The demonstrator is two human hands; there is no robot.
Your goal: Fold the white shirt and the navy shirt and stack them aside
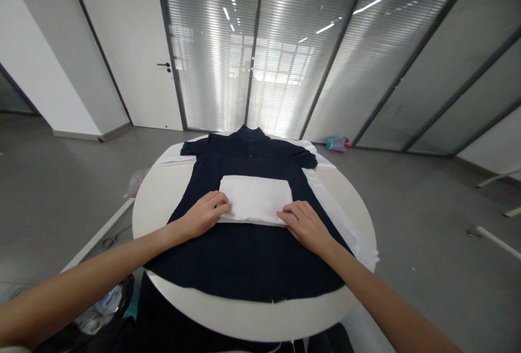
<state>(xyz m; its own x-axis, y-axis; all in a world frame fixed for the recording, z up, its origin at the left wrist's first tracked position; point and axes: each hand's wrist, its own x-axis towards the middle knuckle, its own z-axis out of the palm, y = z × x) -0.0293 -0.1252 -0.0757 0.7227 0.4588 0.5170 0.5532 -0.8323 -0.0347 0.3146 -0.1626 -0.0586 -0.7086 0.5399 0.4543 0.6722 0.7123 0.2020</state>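
A dark navy polo shirt point(248, 255) lies spread flat on a round white table point(252, 317), collar at the far side. On its middle rests a white garment folded into a rectangle point(255, 196). My left hand point(204, 213) lies on the near left corner of the white fold, fingers flat and pressing it. My right hand point(304, 225) rests at the near right corner, fingers stretched onto its edge. Neither hand grips anything.
More white cloth point(345, 222) lies under the navy shirt along the table's right and far sides. A teal and pink bottle point(337, 144) lies on the floor by the glass wall. Bags point(101, 309) sit on the floor at the near left.
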